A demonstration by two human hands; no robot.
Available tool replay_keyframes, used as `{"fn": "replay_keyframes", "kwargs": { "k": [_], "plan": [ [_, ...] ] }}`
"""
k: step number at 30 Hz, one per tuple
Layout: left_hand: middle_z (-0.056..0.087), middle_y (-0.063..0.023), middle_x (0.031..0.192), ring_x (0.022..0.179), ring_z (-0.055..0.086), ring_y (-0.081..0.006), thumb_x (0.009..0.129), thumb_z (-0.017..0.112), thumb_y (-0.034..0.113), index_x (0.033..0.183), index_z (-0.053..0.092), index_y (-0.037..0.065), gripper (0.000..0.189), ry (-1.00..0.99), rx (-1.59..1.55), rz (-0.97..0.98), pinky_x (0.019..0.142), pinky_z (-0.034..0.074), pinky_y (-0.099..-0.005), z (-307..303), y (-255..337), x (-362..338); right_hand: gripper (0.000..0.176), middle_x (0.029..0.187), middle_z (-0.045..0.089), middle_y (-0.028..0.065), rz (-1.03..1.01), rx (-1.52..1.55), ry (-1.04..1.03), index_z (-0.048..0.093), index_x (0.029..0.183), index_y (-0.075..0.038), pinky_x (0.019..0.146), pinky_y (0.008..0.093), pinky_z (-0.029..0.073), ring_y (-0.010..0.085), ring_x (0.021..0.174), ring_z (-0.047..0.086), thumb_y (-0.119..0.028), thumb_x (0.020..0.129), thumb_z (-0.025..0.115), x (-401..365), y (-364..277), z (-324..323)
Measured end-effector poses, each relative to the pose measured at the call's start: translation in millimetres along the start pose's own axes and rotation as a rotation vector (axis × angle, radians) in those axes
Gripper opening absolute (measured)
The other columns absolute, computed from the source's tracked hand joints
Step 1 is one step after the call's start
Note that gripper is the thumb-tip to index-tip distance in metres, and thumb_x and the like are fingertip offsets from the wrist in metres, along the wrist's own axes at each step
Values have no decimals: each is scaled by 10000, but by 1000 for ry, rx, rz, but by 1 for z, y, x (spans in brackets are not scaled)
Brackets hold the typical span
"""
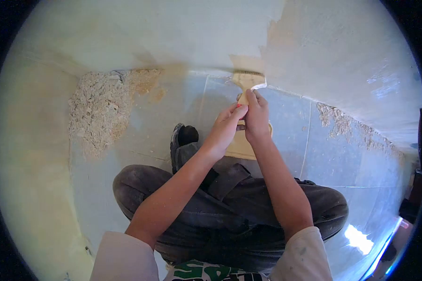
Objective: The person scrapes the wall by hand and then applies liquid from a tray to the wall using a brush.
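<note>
A wide, flat, cream-coloured paintbrush points away from me, its broad end at the foot of the wall, close to a corner. My right hand is closed around its handle just below the flared head. Alongside, my left hand is closed at the lower end of the same handle, where a small red spot shows. The two hands touch. Below them on the floor, a tan tray is partly hidden by my hands and right forearm. Damp brown patches mark the wall above the brush.
Scraped-off flakes are heaped on the grey tiled floor at the left corner. More debris lines the right wall. My crossed legs and dark shoe are close to the tray.
</note>
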State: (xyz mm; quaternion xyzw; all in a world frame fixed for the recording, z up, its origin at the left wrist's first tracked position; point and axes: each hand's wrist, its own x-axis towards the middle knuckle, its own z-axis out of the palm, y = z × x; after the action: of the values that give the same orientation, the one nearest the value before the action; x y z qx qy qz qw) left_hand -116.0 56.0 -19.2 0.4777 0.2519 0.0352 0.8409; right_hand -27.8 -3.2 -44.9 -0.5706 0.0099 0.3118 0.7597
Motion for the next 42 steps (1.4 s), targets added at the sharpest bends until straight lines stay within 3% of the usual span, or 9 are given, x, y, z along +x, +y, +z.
{"fn": "replay_keyframes", "kwargs": {
  "k": [5,12,18,20,24,30,35,39,42],
  "plan": [
    [579,-26,1110,1047,522,-103,961,482,258,1223,539,27,354,61,-50,247,915,402,-278,11,8,-35,215,788,569,25,-215,-51,-45,560,1027,-26,525,253,428,83,639,528,-217,966,484,-34,-17,23],
    [569,-6,1055,1007,501,-96,952,475,245,1194,545,35,328,320,-95,158,893,381,-264,20,-14,-39,324,809,586,41,-126,137,59,520,1208,37,585,270,427,88,674,515,-167,958,488,-41,6,29],
    [589,-3,1092,1020,522,-104,947,490,284,1112,572,95,264,365,-145,-15,849,394,-278,-3,-28,-7,282,822,602,66,198,10,21,587,1023,15,611,312,447,133,694,549,-245,937,523,-8,23,8],
    [595,-12,1110,1014,544,-114,951,492,320,1141,572,98,302,226,-135,9,836,416,-303,-6,-20,5,244,728,573,34,219,15,-79,603,901,-82,435,294,422,124,549,539,-298,945,498,3,13,3],
    [594,-19,1113,998,556,-117,962,482,341,1181,562,89,343,103,-45,61,825,430,-317,2,-6,5,244,731,574,36,248,31,-144,603,905,-81,428,284,425,127,559,551,-302,944,506,5,-9,-1],
    [580,-31,1125,1043,534,-124,984,444,306,1207,537,49,353,46,-14,204,866,421,-301,5,0,-12,232,767,583,46,-42,-46,-104,575,916,-38,478,265,435,115,594,547,-244,962,477,-5,-5,9],
    [551,-26,1122,1060,501,-110,993,421,304,1213,528,19,375,148,-6,338,925,382,-266,18,0,-34,182,827,570,40,-239,11,-41,560,962,-35,643,272,451,106,713,534,-198,946,480,-33,-16,29],
    [550,-26,1106,1056,503,-113,988,429,326,1218,532,23,394,256,37,282,930,377,-264,23,-4,-38,182,848,587,49,-183,115,8,568,977,-24,683,278,448,121,749,546,-184,930,495,-39,-6,36],
    [556,-32,1124,1048,507,-122,976,446,358,1219,541,36,414,329,28,164,929,375,-266,22,-6,-35,186,755,539,7,-324,-80,60,550,1014,-26,583,266,404,98,660,490,-177,933,479,-32,11,28]
  ]
}}
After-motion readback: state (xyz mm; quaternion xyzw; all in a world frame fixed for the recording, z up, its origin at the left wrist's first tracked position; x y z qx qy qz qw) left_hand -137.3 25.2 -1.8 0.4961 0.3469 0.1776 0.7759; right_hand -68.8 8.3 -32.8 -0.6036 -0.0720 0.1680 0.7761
